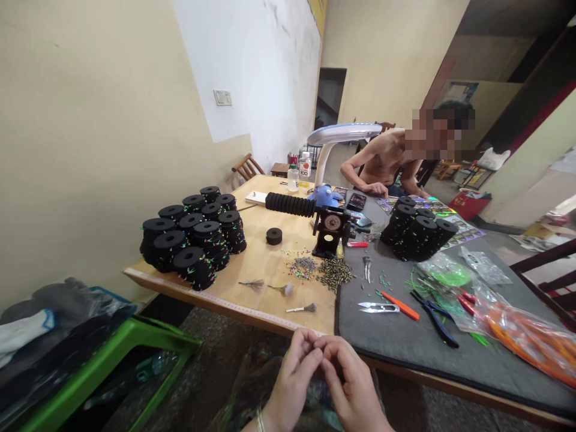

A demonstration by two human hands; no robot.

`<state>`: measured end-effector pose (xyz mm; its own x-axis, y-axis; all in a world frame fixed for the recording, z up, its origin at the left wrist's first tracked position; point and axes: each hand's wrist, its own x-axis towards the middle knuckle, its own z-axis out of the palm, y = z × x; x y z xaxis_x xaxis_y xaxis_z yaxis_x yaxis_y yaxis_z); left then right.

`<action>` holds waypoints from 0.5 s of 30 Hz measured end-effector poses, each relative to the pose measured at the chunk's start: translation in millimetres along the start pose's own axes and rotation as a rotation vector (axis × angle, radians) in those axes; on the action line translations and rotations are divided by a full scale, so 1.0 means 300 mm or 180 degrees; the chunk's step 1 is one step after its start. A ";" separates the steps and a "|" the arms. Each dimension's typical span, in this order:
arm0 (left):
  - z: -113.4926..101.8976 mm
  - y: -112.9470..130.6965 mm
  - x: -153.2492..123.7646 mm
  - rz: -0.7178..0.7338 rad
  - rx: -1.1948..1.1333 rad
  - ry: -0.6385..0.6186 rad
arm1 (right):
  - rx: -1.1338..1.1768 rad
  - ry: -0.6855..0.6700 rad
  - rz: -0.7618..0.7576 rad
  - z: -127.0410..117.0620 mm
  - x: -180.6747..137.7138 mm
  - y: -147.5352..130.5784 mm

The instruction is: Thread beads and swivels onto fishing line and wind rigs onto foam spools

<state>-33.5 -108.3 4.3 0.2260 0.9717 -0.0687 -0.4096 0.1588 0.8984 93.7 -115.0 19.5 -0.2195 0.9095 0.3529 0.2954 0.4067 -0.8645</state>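
Observation:
My left hand [294, 378] and my right hand [348, 381] meet at the fingertips, just off the table's front edge. Both are closed in a pinch; anything between the fingers is too small or hidden to make out. Beyond them on the wood lie a small bundle with a white stem [301, 308] and two wispy bundles of fine strands. Further back are a heap of dark metallic pieces [334, 273] and a heap of small grey and coloured beads [303, 267]. Thread snips [378, 307] rest on the grey mat to the right.
Stacks of black foam spools [193, 234] stand at left, more spools [418, 228] at right. A black clamp device [332, 225] holds a row of foam rings. Pliers [434, 318], an orange-handled tool [399, 305] and plastic bags [522, 324] lie right. Another person [387, 159] sits across.

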 end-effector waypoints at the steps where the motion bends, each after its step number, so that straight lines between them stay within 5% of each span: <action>1: 0.001 0.002 -0.001 0.0006 0.0034 0.0010 | -0.0004 -0.0015 -0.0013 0.000 -0.002 0.002; 15: 0.000 0.008 0.000 0.0070 0.0165 -0.0053 | 0.0066 0.0072 -0.0035 0.005 -0.021 0.033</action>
<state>-34.5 -107.8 6.4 0.2325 0.9717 -0.0419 -0.3684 0.1279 0.9208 96.6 -116.8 8.2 -0.2014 0.9068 0.3704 0.2736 0.4152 -0.8676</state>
